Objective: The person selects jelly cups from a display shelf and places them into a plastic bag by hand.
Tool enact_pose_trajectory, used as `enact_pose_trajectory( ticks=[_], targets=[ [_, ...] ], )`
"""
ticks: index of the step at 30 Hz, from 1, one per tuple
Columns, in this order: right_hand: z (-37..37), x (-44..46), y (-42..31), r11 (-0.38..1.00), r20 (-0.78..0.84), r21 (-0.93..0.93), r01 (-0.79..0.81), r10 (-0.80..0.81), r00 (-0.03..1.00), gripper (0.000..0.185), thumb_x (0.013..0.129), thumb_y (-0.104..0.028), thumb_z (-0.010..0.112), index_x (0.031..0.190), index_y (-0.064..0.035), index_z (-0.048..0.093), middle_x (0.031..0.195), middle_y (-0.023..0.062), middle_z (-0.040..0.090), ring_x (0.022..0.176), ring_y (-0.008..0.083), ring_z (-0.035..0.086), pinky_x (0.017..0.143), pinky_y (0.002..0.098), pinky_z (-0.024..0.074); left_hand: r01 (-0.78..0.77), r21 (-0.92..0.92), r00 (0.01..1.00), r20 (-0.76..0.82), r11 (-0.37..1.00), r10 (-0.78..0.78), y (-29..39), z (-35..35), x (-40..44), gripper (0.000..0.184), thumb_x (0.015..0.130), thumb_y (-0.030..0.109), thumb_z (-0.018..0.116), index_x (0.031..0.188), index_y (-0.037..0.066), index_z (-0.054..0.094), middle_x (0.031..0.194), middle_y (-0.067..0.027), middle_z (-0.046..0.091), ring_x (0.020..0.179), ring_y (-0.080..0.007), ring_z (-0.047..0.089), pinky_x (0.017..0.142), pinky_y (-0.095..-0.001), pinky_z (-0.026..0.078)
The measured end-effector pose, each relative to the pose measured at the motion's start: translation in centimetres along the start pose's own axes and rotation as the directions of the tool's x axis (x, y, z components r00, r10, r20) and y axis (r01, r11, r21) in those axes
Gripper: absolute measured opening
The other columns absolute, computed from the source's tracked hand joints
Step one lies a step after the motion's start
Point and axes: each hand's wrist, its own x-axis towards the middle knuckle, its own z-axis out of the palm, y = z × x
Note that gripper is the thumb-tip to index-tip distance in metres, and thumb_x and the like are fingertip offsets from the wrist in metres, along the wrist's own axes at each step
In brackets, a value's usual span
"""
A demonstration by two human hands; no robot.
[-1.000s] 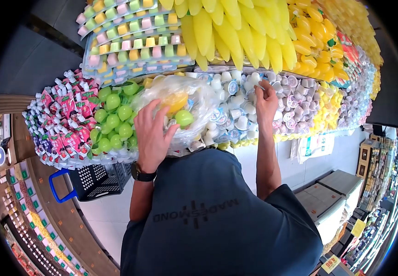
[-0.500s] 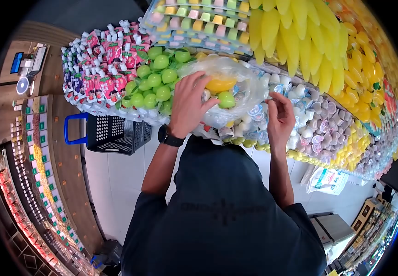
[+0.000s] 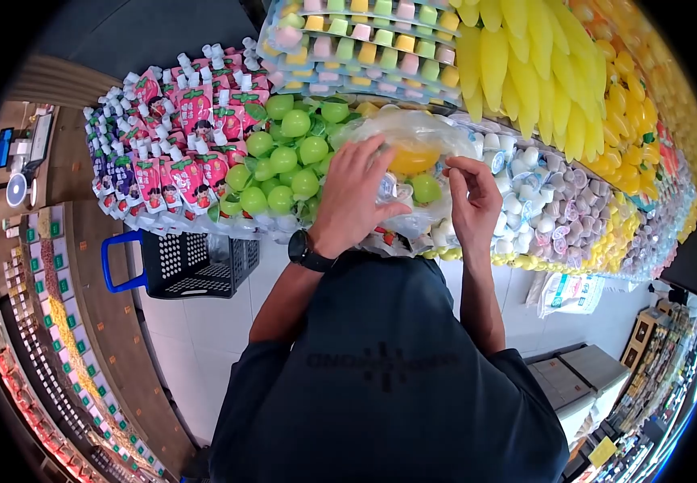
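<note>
A clear plastic bag [image 3: 445, 129] lies with its mouth spread on the heaped display. Inside it are a yellow-orange fruit-shaped piece [image 3: 415, 161], a green ball-shaped piece [image 3: 426, 189] and a few small wrapped cups. My left hand [image 3: 355, 193], wearing a black watch, rests against the bag's left side with fingers stretched and thumb apart. At the right side of the bag, my right hand [image 3: 476, 201] has thumb and forefinger pinched together on its thin edge. Green balls with leaves [image 3: 288, 161] are piled just left of my left hand.
Pink pouches with white caps [image 3: 195, 113] fill the left of the display. Behind the bag stand trays of coloured cubes [image 3: 364, 36]. Yellow banana-shaped packs [image 3: 517, 72] and small cups [image 3: 570, 197] lie right. A black basket with blue handle [image 3: 195, 262] sits below left.
My view has shifted, so the display sits differently in the picture. My right hand has come left, closer to the bag and my left hand. The left hand keeps its place on the bag.
</note>
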Motion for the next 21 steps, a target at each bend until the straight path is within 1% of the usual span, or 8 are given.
enact_pose_trajectory(
  ticks=[2,4,5,7,11,17,19,21],
  targets=[
    [-0.1,0.1,0.2,0.999,0.005,0.011,-0.048,0.048,0.999,0.017,0.098,0.003,0.067,0.114,0.0018,0.071,0.105,0.0070,0.074,0.094,0.0121,0.070,0.086,0.0258,0.0549,0.003,0.001,1.000,0.025,1.000,-0.003,0.0,-0.2,0.2,0.089,0.074,0.042,0.090,0.144,0.002,0.053,0.152,-0.0189,0.047,0.138,-0.0420,0.044,0.121,-0.0545,0.031],
    [-0.2,0.2,0.4,0.989,0.101,0.029,-0.147,0.143,0.985,0.016,0.105,-0.003,0.063,0.119,0.0021,0.069,0.110,0.0063,0.073,0.100,0.0123,0.068,0.092,0.0266,0.0531,0.001,-0.009,1.000,0.027,1.000,-0.001,-0.2,-0.3,0.1,0.091,0.072,0.037,0.091,0.146,0.003,0.051,0.154,-0.0186,0.046,0.139,-0.0427,0.043,0.121,-0.0541,0.031],
    [-0.2,0.3,0.4,0.988,0.106,0.022,-0.153,0.150,0.983,0.016,0.105,-0.003,0.063,0.119,0.0021,0.069,0.110,0.0063,0.073,0.100,0.0123,0.068,0.092,0.0266,0.0531,0.002,-0.016,1.000,0.030,1.000,-0.002,-0.2,-0.2,0.0,0.093,0.070,0.033,0.093,0.148,0.004,0.050,0.155,-0.0183,0.045,0.141,-0.0435,0.042,0.121,-0.0538,0.031],
    [-0.1,0.4,0.5,0.987,0.116,0.015,-0.163,0.160,0.980,0.014,0.101,0.000,0.066,0.114,0.0026,0.071,0.104,0.0066,0.075,0.092,0.0116,0.071,0.085,0.0255,0.0547,0.010,-0.024,0.999,0.040,1.000,-0.009,-0.3,-0.3,0.0,0.094,0.071,0.034,0.092,0.149,0.004,0.049,0.156,-0.0182,0.044,0.142,-0.0431,0.041,0.121,-0.0541,0.030],
    [-0.6,0.4,0.4,0.986,0.138,-0.013,-0.168,0.168,0.976,0.014,0.101,-0.001,0.066,0.114,0.0020,0.071,0.104,0.0065,0.075,0.092,0.0114,0.071,0.085,0.0257,0.0547,0.004,-0.038,0.998,0.071,0.999,-0.002,-0.5,-0.4,-0.2,0.096,0.073,0.036,0.091,0.152,0.006,0.046,0.158,-0.0181,0.042,0.145,-0.0413,0.039,0.124,-0.0549,0.028],
    [-2.2,0.6,-0.3,0.977,0.252,-0.194,-0.087,0.135,0.958,0.020,0.094,0.000,0.072,0.115,0.0003,0.071,0.106,0.0079,0.074,0.095,0.0149,0.071,0.086,0.0286,0.0544,0.006,-0.037,0.997,0.075,0.999,-0.004,-0.6,-0.4,-0.3,0.095,0.075,0.037,0.089,0.153,0.006,0.045,0.159,-0.0182,0.042,0.145,-0.0402,0.039,0.124,-0.0549,0.027],
    [-2.5,0.9,-1.2,0.947,0.388,-0.307,0.091,0.038,0.921,0.031,0.087,-0.003,0.079,0.117,-0.0016,0.071,0.113,0.0117,0.072,0.102,0.0254,0.071,0.089,0.0339,0.0548,0.007,-0.034,0.998,0.067,0.999,-0.005,-0.6,-0.3,-0.2,0.094,0.075,0.037,0.088,0.153,0.006,0.045,0.158,-0.0182,0.042,0.145,-0.0403,0.040,0.124,-0.0546,0.028],
    [-2.4,1.0,-1.8,0.931,0.440,-0.338,0.134,0.030,0.898,0.037,0.085,-0.004,0.081,0.119,-0.0020,0.070,0.117,0.0125,0.071,0.106,0.0274,0.069,0.092,0.0351,0.0539,0.012,-0.030,0.998,0.062,0.999,-0.010,-0.5,-0.3,-0.3,0.093,0.076,0.037,0.088,0.152,0.006,0.045,0.158,-0.0183,0.042,0.145,-0.0404,0.040,0.124,-0.0543,0.028]
  ],
)
